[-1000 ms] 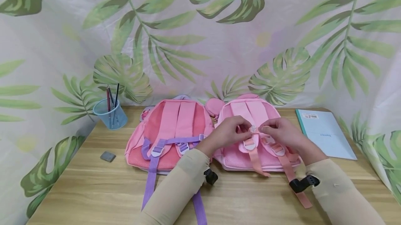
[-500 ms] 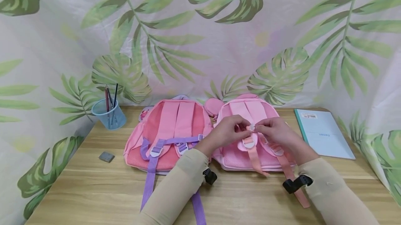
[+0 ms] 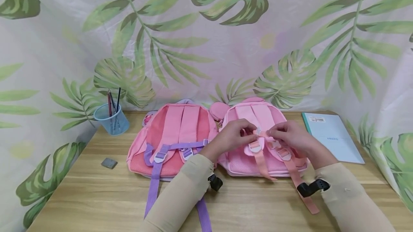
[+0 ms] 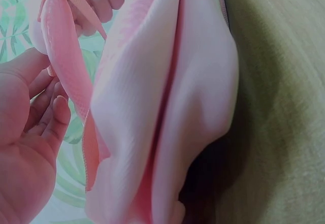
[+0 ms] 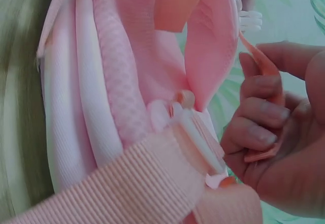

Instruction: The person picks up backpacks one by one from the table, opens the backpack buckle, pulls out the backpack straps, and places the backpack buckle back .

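Centre of the action: the pale peach chest strap (image 3: 264, 133) and its clear-white buckle (image 3: 258, 131), up off the back panel of the light pink backpack (image 3: 238, 162), which sits right of centre toward the rear of the table. The left hand (image 3: 237, 137) has the buckle pinched between thumb and fingers, and the right hand (image 3: 292, 137) grips the strap, fingers curled round it in the right wrist view. Below them, 2 peach webbing tails hang from the shoulder straps, the right-hand tail reaching down onto the tabletop. A round pink pouch (image 3: 220, 111) tucks in at the bag's upper left.

Right beside it, a coral-pink backpack (image 3: 193, 117), its back panel to the person too, purple webbing (image 3: 152, 189) trailing over the wood.

And look at that surface: a wood-grain table (image 3: 96, 196), light brown with long streaks. Left side, a grey block (image 3: 109, 163) lies flat; behind it, a blue mesh cup (image 3: 120, 124) holds at least 3 pencils or pens (image 3: 110, 105). Far right, a light blue notebook (image 3: 335, 137), teal spine, barcode label. Around it all, a pale, creased cloth (image 3: 226, 49) printed with green leaves rises behind and down both sides.
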The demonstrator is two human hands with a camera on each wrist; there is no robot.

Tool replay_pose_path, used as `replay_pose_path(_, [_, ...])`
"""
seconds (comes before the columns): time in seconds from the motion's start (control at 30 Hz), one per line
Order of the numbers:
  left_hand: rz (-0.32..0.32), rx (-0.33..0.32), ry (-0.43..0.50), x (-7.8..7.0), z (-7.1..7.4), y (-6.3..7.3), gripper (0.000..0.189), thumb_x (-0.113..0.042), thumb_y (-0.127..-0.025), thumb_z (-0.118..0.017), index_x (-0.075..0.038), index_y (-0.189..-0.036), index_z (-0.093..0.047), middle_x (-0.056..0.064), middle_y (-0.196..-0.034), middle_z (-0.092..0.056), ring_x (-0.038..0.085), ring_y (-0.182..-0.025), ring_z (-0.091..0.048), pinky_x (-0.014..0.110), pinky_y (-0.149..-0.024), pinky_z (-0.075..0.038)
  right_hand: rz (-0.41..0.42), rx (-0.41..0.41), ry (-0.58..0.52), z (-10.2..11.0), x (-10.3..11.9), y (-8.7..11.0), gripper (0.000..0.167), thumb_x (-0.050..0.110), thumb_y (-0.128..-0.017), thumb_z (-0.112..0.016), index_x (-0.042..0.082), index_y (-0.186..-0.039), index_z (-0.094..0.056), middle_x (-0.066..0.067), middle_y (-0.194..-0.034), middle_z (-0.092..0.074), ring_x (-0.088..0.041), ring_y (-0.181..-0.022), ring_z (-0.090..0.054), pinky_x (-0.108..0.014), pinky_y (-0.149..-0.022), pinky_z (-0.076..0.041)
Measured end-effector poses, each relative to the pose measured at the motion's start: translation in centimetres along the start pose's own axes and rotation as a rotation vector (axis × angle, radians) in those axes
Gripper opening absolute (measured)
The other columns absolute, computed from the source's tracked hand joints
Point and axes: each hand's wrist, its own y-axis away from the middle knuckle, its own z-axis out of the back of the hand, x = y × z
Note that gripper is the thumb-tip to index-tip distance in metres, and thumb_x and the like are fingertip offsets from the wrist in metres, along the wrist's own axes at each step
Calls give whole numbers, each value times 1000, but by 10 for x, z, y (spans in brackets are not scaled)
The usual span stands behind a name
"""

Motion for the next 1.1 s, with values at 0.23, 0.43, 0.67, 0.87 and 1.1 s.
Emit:
replay_pose_path(0.23, [-10,-8,29,1,0,1,23,-12,-99,-79,-4,-121,-76,10,-106,-74,14,-96,-65,18,-86,-54,-14,5,-80,-4,3,-3,36,24,-110,-63,-6,-128,-71,4,-71,-48,-13,-63,-47,-27,-59,-42])
replay_pose_path(0.43, [-4,-6,35,2,0,1,23,-12,-99,-80,-6,-120,-77,9,-104,-74,9,-93,-63,18,-84,-53,-23,28,-129,-10,5,-6,38,22,-111,-60,-9,-132,-68,6,-70,-44,-10,-63,-45,-26,-61,-43])
replay_pose_path(0.67, [-8,8,22,2,-1,1,22,-12,-98,-80,-7,-119,-77,7,-101,-72,6,-89,-60,17,-80,-52,-42,38,-118,-14,8,-6,40,35,-113,-57,-3,-105,-70,5,-67,-43,-10,-62,-43,-27,-61,-42])
replay_pose_path(0.87, [-15,39,-41,0,-1,0,20,-11,-97,-80,-6,-115,-75,6,-99,-70,7,-88,-59,16,-78,-51,-59,61,-39,-15,12,-6,48,50,-110,-60,4,-99,-70,3,-64,-41,-15,-61,-41,-29,-56,-37])
replay_pose_path(1.1, [-33,109,-115,-1,4,-5,24,-17,-99,-79,-5,-119,-74,7,-106,-69,12,-95,-60,18,-86,-50,-47,74,-66,-15,9,-8,32,27,-110,-58,0,-106,-74,5,-63,-39,-11,-56,-39,-26,-52,-34])
